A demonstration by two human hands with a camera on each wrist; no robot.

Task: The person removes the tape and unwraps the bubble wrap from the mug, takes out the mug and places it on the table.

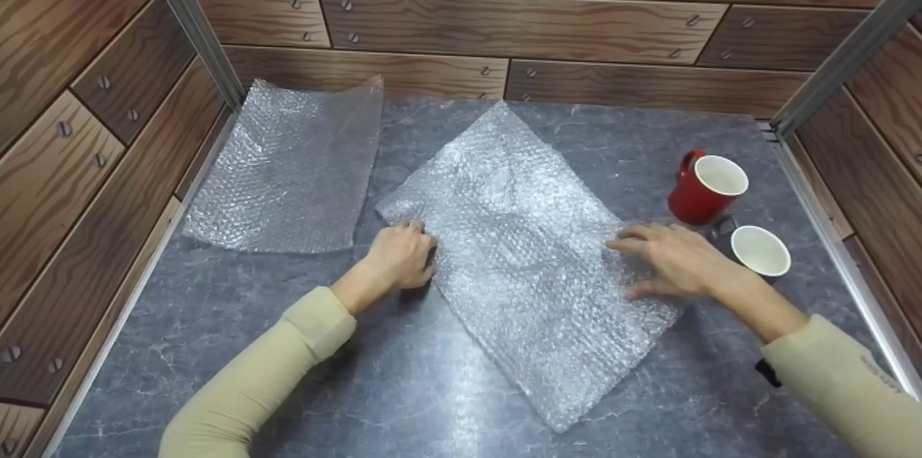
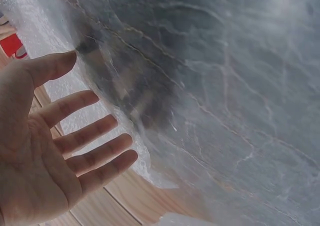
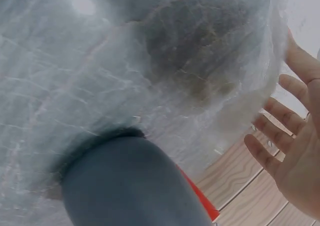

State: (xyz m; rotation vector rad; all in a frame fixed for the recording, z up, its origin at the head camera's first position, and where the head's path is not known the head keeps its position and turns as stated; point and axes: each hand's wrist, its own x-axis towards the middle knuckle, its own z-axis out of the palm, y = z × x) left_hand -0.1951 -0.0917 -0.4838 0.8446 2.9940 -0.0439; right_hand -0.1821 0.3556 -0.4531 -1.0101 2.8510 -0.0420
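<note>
A sheet of bubble wrap (image 1: 518, 227) lies flat and turned like a diamond in the middle of the table. At its left edge is my left hand (image 1: 400, 255); the left wrist view shows the fingers (image 2: 92, 136) spread and relaxed beside the wrap's edge, holding nothing. My right hand (image 1: 677, 260) reaches over the right edge of the sheet, thumb apart from the fingers. In the right wrist view those fingers (image 3: 282, 113) are loosely extended at the wrap's rim. Close by that hand stands a dark mug (image 3: 130, 181) with a white inside, partly behind the wrist in the head view.
A red mug (image 1: 695, 195) stands behind the dark one on the right. Another bubble wrap sheet (image 1: 288, 170) lies at the back left, its far corners lifted. Wood-patterned walls (image 1: 518, 22) with metal corner posts enclose the grey marbled table (image 1: 403, 386) at the back and sides.
</note>
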